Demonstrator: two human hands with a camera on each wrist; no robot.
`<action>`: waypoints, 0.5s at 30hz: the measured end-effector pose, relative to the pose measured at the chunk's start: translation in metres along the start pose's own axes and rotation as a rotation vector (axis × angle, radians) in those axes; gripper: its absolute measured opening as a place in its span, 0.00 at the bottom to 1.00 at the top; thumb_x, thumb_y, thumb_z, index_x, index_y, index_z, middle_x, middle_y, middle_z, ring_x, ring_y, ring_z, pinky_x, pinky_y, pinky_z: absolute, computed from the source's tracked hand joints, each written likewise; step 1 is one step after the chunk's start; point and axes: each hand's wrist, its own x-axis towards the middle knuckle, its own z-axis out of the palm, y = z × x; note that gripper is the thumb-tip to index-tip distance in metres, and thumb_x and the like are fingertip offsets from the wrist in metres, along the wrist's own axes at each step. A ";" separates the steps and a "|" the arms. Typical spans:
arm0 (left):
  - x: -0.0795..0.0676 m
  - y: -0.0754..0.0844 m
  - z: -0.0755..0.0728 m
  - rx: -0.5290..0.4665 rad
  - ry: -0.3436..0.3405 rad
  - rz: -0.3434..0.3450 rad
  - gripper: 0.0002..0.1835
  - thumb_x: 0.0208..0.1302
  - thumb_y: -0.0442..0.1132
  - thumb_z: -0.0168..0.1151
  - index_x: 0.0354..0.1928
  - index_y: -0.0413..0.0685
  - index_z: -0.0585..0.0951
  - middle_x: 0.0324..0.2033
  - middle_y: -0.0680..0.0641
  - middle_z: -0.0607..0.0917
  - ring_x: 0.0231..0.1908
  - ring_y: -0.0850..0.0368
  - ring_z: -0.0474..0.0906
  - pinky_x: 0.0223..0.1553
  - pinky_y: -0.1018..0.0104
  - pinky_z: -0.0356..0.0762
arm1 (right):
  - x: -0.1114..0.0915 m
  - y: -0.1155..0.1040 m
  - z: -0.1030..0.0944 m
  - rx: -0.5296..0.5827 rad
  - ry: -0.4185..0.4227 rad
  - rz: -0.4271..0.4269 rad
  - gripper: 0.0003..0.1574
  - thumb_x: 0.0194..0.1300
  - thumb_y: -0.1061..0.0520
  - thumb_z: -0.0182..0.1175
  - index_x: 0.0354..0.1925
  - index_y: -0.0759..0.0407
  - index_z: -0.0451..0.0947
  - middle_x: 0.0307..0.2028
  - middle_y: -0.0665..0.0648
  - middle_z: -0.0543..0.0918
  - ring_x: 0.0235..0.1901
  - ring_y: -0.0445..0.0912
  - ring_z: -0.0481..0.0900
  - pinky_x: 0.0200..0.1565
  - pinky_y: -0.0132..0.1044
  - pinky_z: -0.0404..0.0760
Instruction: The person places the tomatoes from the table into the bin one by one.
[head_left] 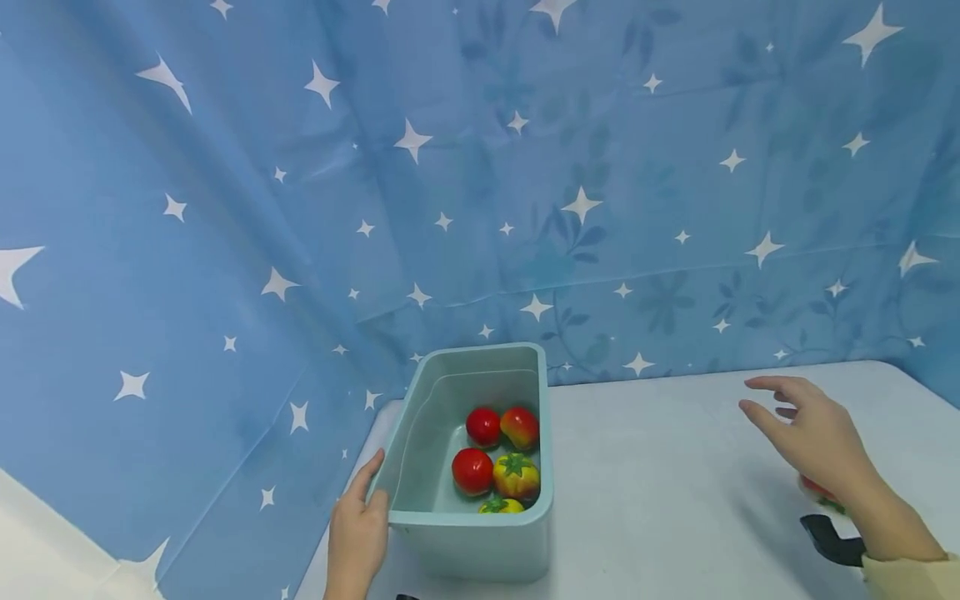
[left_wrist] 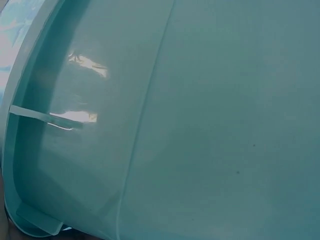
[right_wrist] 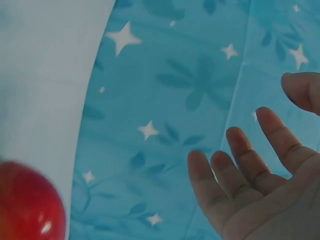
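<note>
A pale teal plastic bin [head_left: 546, 433] stands on the table, holding several pieces of toy-like fruit. Among them are a round red fruit [head_left: 472, 472], a red-and-yellow fruit [head_left: 519, 427] and a yellow-red tomato-like fruit [head_left: 516, 477] with a green leafy top. My left hand [head_left: 357, 533] grips the bin's near left rim; the left wrist view is filled by the bin's wall [left_wrist: 210, 125]. Over the table at right, my right hand [head_left: 817, 437] is raised, fingers spread and holding nothing. Below its wrist lies a red fruit [right_wrist: 30, 205], mostly hidden in the head view.
A white-covered table [head_left: 645, 483] extends to the right of the bin. Blue star-patterned cloth [head_left: 480, 208] hangs behind and to the left of it. A black strap-like piece [head_left: 828, 540] sits at the right wrist.
</note>
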 end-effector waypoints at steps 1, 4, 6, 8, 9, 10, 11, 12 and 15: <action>0.000 0.000 -0.001 -0.001 0.001 0.000 0.30 0.66 0.34 0.41 0.71 0.56 0.69 0.45 0.35 0.83 0.12 0.57 0.59 0.17 0.62 0.63 | 0.001 0.005 -0.001 -0.033 0.003 0.007 0.32 0.67 0.44 0.60 0.58 0.66 0.73 0.58 0.78 0.69 0.47 0.74 0.74 0.42 0.68 0.75; -0.001 0.001 -0.002 -0.002 0.003 -0.004 0.30 0.66 0.34 0.41 0.70 0.55 0.69 0.54 0.36 0.81 0.14 0.56 0.61 0.19 0.61 0.64 | 0.001 0.021 -0.005 -0.117 -0.004 0.052 0.33 0.66 0.44 0.61 0.56 0.68 0.73 0.56 0.79 0.68 0.48 0.74 0.71 0.43 0.71 0.70; -0.001 0.002 -0.003 -0.006 0.000 -0.003 0.30 0.66 0.34 0.41 0.70 0.55 0.69 0.57 0.37 0.79 0.15 0.55 0.62 0.20 0.61 0.64 | -0.001 0.030 -0.007 -0.172 -0.016 0.100 0.33 0.63 0.46 0.62 0.55 0.71 0.72 0.55 0.81 0.66 0.50 0.74 0.66 0.44 0.73 0.67; -0.001 0.003 -0.003 -0.008 -0.007 -0.006 0.30 0.66 0.34 0.41 0.71 0.55 0.69 0.53 0.37 0.81 0.14 0.55 0.62 0.19 0.61 0.64 | -0.002 0.038 -0.008 -0.230 -0.034 0.161 0.34 0.59 0.50 0.65 0.54 0.74 0.70 0.54 0.82 0.64 0.51 0.75 0.61 0.46 0.74 0.66; -0.001 0.003 -0.004 -0.010 -0.009 -0.006 0.30 0.66 0.34 0.41 0.71 0.55 0.69 0.53 0.37 0.81 0.14 0.55 0.62 0.18 0.61 0.64 | -0.002 0.042 -0.009 -0.260 -0.047 0.193 0.35 0.57 0.51 0.67 0.54 0.75 0.69 0.53 0.83 0.63 0.52 0.75 0.59 0.46 0.74 0.66; -0.001 0.003 -0.004 -0.008 -0.010 -0.007 0.30 0.66 0.34 0.41 0.71 0.55 0.69 0.49 0.38 0.82 0.14 0.56 0.61 0.18 0.61 0.64 | -0.002 0.044 -0.009 -0.288 -0.060 0.223 0.37 0.55 0.53 0.68 0.53 0.76 0.68 0.53 0.83 0.62 0.51 0.75 0.59 0.45 0.73 0.68; -0.001 0.002 -0.004 -0.007 -0.011 -0.010 0.30 0.66 0.34 0.41 0.71 0.56 0.69 0.49 0.38 0.83 0.13 0.55 0.60 0.18 0.61 0.64 | -0.002 0.047 -0.009 -0.312 -0.076 0.255 0.39 0.53 0.53 0.70 0.54 0.77 0.67 0.53 0.84 0.61 0.51 0.76 0.59 0.44 0.72 0.69; -0.001 0.002 -0.005 -0.006 -0.012 -0.011 0.30 0.66 0.34 0.41 0.71 0.56 0.69 0.49 0.38 0.82 0.13 0.56 0.60 0.18 0.62 0.64 | -0.002 0.048 -0.010 -0.335 -0.090 0.281 0.40 0.52 0.53 0.71 0.53 0.78 0.66 0.52 0.84 0.61 0.50 0.76 0.59 0.43 0.71 0.71; -0.001 0.002 -0.006 -0.009 -0.012 -0.010 0.30 0.66 0.34 0.41 0.71 0.56 0.69 0.55 0.37 0.80 0.11 0.56 0.59 0.17 0.62 0.64 | -0.003 0.052 -0.010 -0.385 -0.136 0.342 0.43 0.51 0.52 0.72 0.54 0.78 0.65 0.51 0.84 0.60 0.48 0.75 0.62 0.41 0.68 0.74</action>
